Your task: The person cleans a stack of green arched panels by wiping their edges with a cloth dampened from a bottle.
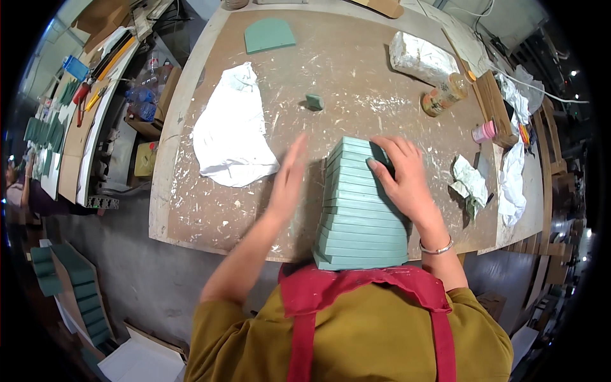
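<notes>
Squarely between both hands stands the stack of green tiles (359,204), the left hand (287,181) flat and blurred alongside, right hand (404,175) fingers spread loosely over its top edge.

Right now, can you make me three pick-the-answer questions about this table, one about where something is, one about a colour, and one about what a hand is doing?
1. Where is the white cloth?
A. left of the stack
B. on top of the stack
C. on the floor

2. What colour are the stacked slabs?
A. red
B. green
C. yellow

3. What is the right hand doing?
A. hanging off the table
B. holding the jar
C. resting on the stack's top

Answers:
1 A, it lies on the table beside the left hand.
2 B, every slab is pale green.
3 C, its fingers lie over the top slabs.
</notes>
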Tool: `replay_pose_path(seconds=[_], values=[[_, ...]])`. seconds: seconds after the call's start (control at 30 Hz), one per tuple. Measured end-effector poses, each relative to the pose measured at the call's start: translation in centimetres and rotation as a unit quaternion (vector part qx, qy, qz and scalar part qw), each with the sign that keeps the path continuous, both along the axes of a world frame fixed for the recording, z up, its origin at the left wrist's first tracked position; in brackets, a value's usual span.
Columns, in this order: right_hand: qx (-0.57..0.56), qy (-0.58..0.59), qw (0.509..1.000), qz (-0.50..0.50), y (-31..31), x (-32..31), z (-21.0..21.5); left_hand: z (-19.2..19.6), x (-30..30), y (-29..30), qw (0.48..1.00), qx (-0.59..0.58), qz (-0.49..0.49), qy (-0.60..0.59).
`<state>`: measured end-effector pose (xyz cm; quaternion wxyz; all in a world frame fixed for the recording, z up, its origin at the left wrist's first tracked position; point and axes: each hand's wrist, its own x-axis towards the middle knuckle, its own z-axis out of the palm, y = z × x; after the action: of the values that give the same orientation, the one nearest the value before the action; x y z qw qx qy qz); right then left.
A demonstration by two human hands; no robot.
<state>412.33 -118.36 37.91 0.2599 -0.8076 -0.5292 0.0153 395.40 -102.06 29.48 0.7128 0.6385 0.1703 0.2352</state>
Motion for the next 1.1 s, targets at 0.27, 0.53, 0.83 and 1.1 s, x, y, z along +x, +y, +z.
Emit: replay_pose_path(seconds=[0.27, 0.53, 0.83, 1.1], values=[[0.003, -0.066, 0.998, 0.001, 0.3, -0.8, -0.8, -1.4, -5.4, -8.2, 0.991, 0.046, -0.118, -0.034], [0.003, -0.009, 0.999, -0.052, 0.6, -0.8, -0.8, -0.9, -3.9, -7.4, 0.994, -0.033, -0.082, -0.058], [0.044, -0.041, 0.998, -0.026, -0.2, 0.0, -1.8, -1.0, 5.9, -2.9, 0.989, -0.123, -0.029, -0.076], [0.041, 0.001, 0.999, -0.023, -0.8, -0.1, -2.2, 2.1, 5.9, -4.2, 0.981, -0.193, -0.034, -0.005]])
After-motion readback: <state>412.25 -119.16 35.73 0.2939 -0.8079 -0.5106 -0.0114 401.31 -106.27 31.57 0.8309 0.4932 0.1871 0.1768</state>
